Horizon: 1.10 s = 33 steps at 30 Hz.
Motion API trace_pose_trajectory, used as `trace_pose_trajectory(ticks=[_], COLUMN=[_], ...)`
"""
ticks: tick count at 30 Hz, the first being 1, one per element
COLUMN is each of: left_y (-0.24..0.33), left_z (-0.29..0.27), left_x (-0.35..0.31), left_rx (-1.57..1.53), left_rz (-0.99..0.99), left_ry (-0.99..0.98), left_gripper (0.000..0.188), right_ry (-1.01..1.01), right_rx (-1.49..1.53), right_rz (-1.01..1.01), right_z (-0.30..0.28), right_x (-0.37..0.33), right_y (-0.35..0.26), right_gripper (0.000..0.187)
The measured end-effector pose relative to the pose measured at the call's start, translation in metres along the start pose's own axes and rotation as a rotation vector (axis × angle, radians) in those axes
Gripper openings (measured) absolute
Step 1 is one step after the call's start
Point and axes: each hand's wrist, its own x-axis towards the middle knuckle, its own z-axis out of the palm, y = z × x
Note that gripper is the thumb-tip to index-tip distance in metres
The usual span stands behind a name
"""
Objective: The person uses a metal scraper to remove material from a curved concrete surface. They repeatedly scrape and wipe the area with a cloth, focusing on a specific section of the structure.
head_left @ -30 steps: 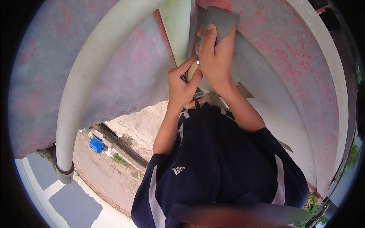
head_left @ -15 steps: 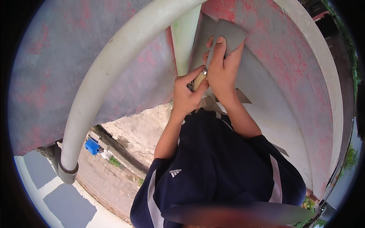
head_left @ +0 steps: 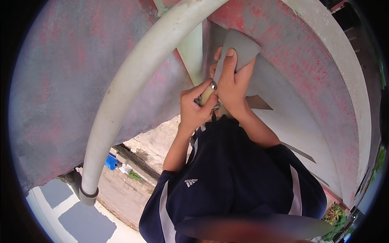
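The wooden handle [head_left: 206, 96] of a wide putty knife is grasped by the left hand [head_left: 195, 111], whose grip is clenched around it just below the metal collar. The right hand [head_left: 231, 87] lies over the flat grey blade [head_left: 240, 50], with its fingers [head_left: 229, 60] spread along the blade's back and pressed down, so that the blade is held flat against the wall [head_left: 300, 52] rather than gripped; the right thumb is tucked against the left hand at the handle. The blade is set at the seam where a pale upright strip [head_left: 192, 52] meets the wall, just to the right of a thick white pipe [head_left: 133, 85] that curves across the view.

A smooth grey coat can be made out on the wall directly around and below the blade, reaching down to the right towards a pale ledge [head_left: 300, 133]. Further out, to the right and across the whole left side, the surface is left rough, with mottled red and grey patches. From this it is judged that only a small area near the seam has been smoothed and that most of the wall is not yet covered. Whether any filler is carried on the blade cannot be told, since its underside is hidden.

Below the arms, a dark blue shirt with white stripes [head_left: 231, 178] is seen, and far beneath, paved ground [head_left: 85, 218] and a blue container [head_left: 110, 161].
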Motion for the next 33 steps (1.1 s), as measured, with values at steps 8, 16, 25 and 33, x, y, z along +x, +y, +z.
trace_pose_trajectory(ticks=[8, 16, 25, 33], left_y=[-0.006, -0.011, -0.025, -0.033], left_z=[-0.002, -0.007, -0.007, 0.002], left_x=[0.009, 0.002, 0.002, 0.0], left_rx=[0.06, 0.026, 0.148, 0.142], left_rz=[0.026, -0.012, 0.139, 0.165], left_ry=[0.049, 0.011, -0.008, 0.025], left_gripper=[0.038, 0.04, 0.041, 0.042], right_ry=[0.03, 0.057, 0.028, 0.139], right_rx=[0.034, 0.002, -0.018, 0.019], right_rz=[-0.027, 0.024, -0.002, -0.054], right_z=[0.005, 0.006, -0.008, -0.003], right_x=[0.004, -0.002, -0.009, -0.012], right_y=[0.0, 0.007, 0.014, 0.022], right_gripper=[0.018, 0.016, 0.018, 0.017])
